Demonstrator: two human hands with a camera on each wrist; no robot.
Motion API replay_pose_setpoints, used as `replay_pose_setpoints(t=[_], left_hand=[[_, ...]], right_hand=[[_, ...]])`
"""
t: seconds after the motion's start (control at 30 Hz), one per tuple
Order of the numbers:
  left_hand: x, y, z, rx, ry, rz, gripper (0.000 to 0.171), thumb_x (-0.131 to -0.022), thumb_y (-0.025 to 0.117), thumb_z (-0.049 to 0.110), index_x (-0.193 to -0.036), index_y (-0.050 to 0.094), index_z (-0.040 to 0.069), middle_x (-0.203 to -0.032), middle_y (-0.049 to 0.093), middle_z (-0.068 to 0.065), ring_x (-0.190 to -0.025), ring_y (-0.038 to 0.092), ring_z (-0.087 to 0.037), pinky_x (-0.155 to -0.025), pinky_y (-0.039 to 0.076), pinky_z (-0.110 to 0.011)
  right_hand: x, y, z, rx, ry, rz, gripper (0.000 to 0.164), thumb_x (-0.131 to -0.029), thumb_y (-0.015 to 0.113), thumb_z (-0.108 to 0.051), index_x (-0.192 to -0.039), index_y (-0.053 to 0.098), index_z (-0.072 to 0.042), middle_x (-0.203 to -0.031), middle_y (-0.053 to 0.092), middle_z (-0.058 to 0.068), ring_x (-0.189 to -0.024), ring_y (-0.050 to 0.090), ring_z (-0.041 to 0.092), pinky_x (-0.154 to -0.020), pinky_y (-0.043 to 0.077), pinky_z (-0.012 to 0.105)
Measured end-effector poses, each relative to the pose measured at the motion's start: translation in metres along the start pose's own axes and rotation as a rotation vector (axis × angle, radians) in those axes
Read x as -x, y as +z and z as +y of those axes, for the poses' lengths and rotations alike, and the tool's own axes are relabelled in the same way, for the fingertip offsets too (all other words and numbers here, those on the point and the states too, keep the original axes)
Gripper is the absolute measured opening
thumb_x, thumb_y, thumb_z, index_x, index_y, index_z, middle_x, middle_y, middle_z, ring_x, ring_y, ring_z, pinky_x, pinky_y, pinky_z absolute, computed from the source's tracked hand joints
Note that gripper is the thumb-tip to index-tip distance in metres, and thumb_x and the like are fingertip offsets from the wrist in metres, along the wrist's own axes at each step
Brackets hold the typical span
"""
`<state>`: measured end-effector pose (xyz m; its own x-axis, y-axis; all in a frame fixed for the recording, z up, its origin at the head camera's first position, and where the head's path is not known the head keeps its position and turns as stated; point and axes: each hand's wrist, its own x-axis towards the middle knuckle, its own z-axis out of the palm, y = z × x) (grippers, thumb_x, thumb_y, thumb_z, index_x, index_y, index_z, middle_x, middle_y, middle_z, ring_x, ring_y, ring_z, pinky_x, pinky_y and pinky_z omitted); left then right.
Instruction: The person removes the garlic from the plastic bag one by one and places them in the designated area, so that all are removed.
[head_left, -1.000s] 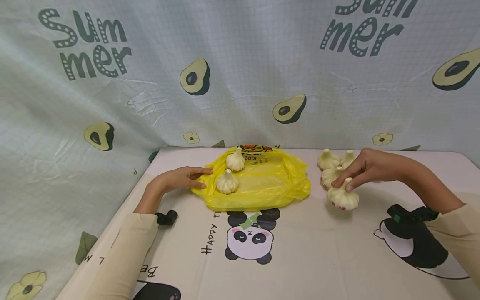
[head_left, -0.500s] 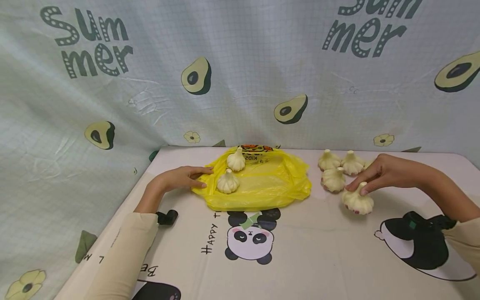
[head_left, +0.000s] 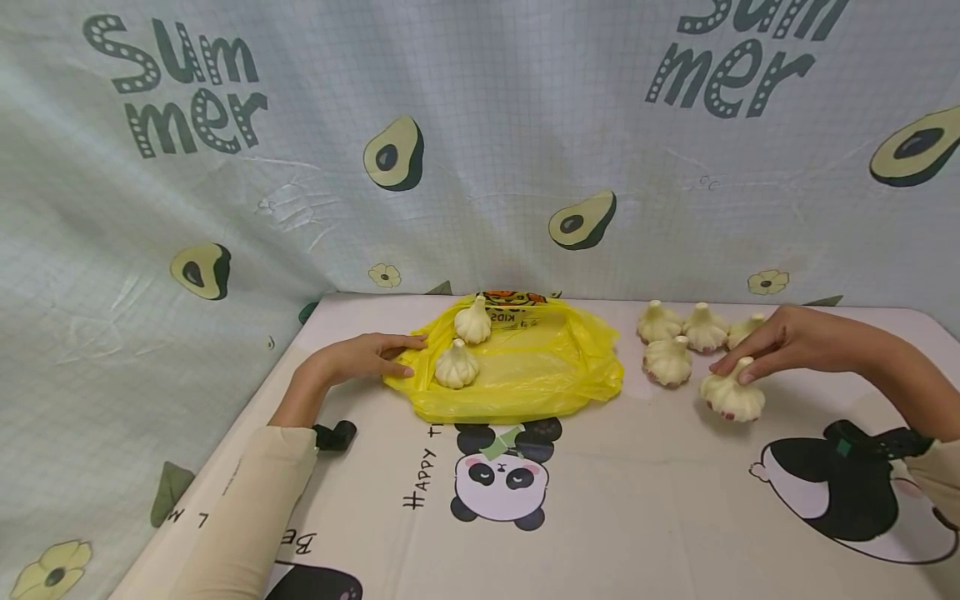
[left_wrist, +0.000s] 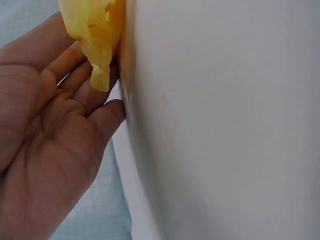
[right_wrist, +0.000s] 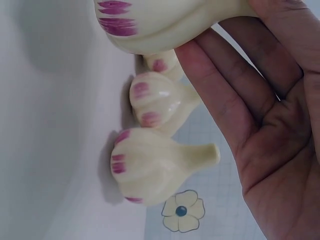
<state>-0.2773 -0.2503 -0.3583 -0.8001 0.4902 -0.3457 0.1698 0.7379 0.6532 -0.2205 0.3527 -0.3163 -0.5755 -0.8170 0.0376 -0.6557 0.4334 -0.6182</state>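
Observation:
My left hand (head_left: 360,356) grips the left edge of a yellow plastic bag (head_left: 525,404); in the left wrist view a crumpled bag corner (left_wrist: 95,40) hangs among the fingers. Two garlic bulbs, one at the back (head_left: 473,320) and one nearer (head_left: 457,365), sit on the left part of the bag. With thumb and fingers my right hand (head_left: 821,342) pinches another garlic bulb (head_left: 732,400) by its stem, seemingly just over the table. Behind it several bulbs stand grouped, among them a front one (head_left: 667,362); the right wrist view shows purple-streaked bulbs (right_wrist: 145,167) beyond the fingers.
The table is covered by a pale cloth (head_left: 615,500) printed with a panda (head_left: 498,479). A curtain with avocado prints (head_left: 480,208) hangs behind the table and along its left side.
My right hand has moved rightward with the garlic bulb, away from the grouped bulbs, uncovering more of them. The left hand and the bag stay put.

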Motion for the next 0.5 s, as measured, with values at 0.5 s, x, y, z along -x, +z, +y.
replay_pose_setpoints(t=[0.5], left_hand=[[0.001,0.0,-0.002,-0.021,0.003,0.008,0.062,-0.098,0.069,0.029,-0.153,0.047,0.011,-0.165,0.029,-0.016,-0.152,0.023,-0.038,-0.122,0.018,-0.058]], right_hand=[[0.0,-0.009,0.019,-0.071,0.005,0.032,0.037,-0.087,0.071,0.01,-0.114,0.079,-0.014,-0.115,0.076,-0.005,-0.112,0.061,-0.008,-0.076,0.052,0.013]])
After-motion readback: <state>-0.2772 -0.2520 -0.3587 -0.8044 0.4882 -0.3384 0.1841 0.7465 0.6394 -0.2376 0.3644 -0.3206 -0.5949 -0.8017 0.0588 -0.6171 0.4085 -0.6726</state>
